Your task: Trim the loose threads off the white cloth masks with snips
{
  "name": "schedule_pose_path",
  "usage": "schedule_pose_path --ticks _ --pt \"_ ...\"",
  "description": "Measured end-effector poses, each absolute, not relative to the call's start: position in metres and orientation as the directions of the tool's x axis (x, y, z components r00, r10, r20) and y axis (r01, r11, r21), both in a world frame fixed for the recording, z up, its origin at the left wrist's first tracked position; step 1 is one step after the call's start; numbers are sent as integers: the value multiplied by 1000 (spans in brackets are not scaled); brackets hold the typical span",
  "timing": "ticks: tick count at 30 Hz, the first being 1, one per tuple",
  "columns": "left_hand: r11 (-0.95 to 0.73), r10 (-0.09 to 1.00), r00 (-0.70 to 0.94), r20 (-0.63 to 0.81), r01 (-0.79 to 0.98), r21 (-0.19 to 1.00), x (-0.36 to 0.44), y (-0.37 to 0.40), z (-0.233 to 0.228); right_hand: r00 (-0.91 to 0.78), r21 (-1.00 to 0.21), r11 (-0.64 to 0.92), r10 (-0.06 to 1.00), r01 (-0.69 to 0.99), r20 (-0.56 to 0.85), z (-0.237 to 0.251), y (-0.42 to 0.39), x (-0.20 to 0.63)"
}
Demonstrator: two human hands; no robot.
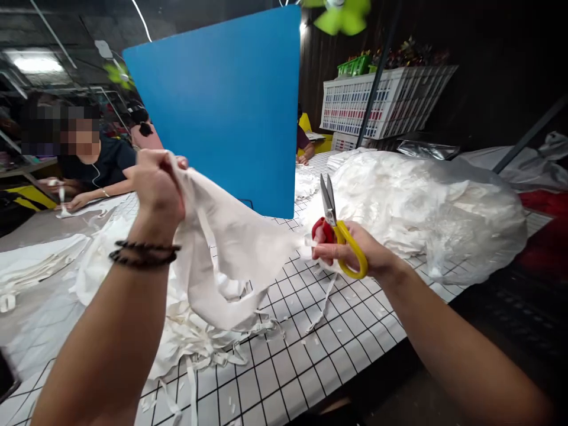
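My left hand (160, 183) is raised and closed on one edge of a white cloth garment piece (239, 236) with narrow straps. The cloth hangs stretched across toward my right hand (355, 248), whose fingertips pinch its other end. That same hand also carries a pair of scissors (329, 204) with one red and one yellow handle loop, blades pointing up and slightly parted. Beneath the cloth lies a heap of similar white pieces (186, 343) with loose straps. A thin white strap (323, 305) trails on the table below the scissors.
A grid-patterned table cover (284, 361) bears small white scraps. An upright blue board (231, 112) stands ahead. At right sits a large clear plastic bag (470, 219) of white cloth, with white crates (377, 100) behind. Co-workers sit at left, including one in a dark top (110, 165), and beyond the board.
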State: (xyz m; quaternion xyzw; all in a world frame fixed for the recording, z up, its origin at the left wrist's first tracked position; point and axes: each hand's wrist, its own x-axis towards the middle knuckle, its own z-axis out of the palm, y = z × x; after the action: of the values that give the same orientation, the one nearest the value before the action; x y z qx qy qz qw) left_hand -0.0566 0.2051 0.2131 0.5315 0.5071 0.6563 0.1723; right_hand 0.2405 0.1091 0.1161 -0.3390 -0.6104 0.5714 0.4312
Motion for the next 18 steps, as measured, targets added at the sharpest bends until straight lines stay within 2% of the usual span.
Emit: schedule_pose_path --ticks 3,8,9,11,12,15,18 --pt "-265 893 -255 370 367 892 -44 219 197 -382 -987 43 919 -156 101 95 98 217" --pt "-142 961 -143 235 472 870 -28 155 107 -272 -946 -231 948 -228 -165 31 79 188" --pt "-101 984 -79 157 478 873 -25 133 87 -238 -933 -264 949 -244 -207 20 73 184" --pt "43 986 127 -112 451 891 -16 86 51 -182 -917 -291 951 -272 -248 4 58 178" --pt "157 937 231 -262 392 907 -11 65 36 -167 -915 -291 953 -279 -252 0 49 175" --pt "385 881 277 -383 49 922 11 21 1 -140 -932 -257 964 -256 -228 -3 23 168" --pt "528 849 259 -461 -387 756 31 6 -16 -161 -954 -242 963 -177 -214 -2 3 167"
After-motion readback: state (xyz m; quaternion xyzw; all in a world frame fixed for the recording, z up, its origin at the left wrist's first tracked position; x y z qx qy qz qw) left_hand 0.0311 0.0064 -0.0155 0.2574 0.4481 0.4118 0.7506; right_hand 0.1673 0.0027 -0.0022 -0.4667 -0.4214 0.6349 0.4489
